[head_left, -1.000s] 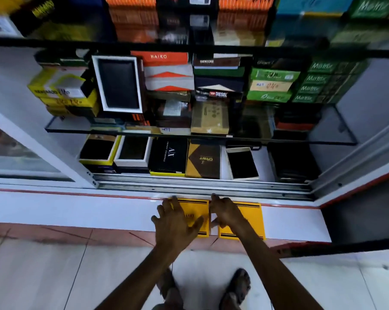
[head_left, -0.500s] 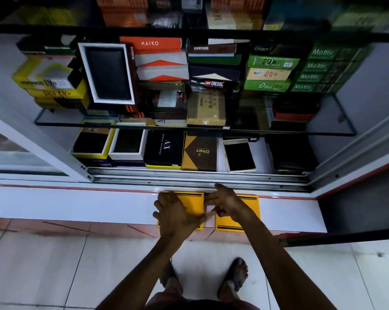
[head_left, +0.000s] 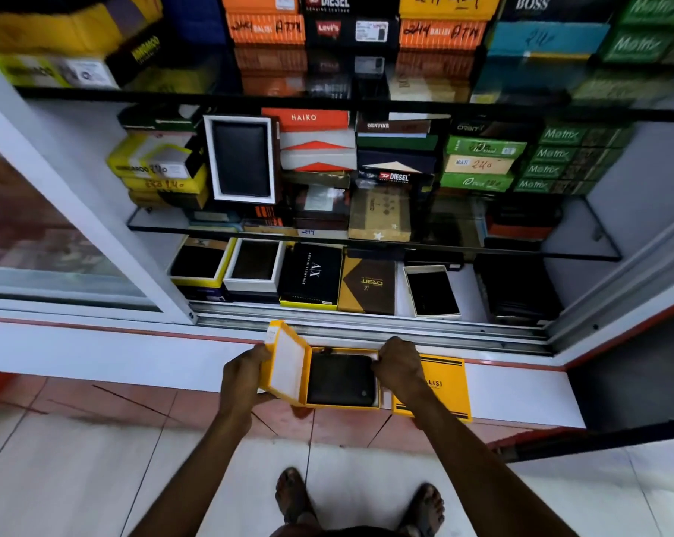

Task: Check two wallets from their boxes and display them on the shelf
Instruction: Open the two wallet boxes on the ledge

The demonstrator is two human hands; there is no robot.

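Two yellow wallet boxes lie on the white ledge (head_left: 114, 354) below the cabinet. The left box (head_left: 343, 408) is open, and a black wallet (head_left: 341, 379) lies flat inside it. Its lid (head_left: 287, 362), white inside, stands tilted up at the left, held by my left hand (head_left: 246, 375). My right hand (head_left: 399, 362) grips the open box's right rim, fingers over the wallet's edge. The second yellow box (head_left: 442, 387) stays closed under my right wrist.
Behind the ledge runs a metal sliding track (head_left: 366, 329). The bottom shelf (head_left: 471, 288) holds open and closed wallet boxes, with a glass shelf (head_left: 366, 242) above stacked with several boxes. A glass door (head_left: 56, 246) stands at left. My sandalled feet (head_left: 358, 501) are on the tiled floor.
Both boxes were closed with my hands resting on them. My left hand has since swung the left box's lid up and leftward, exposing the black wallet, and the right hand moved onto the rim.
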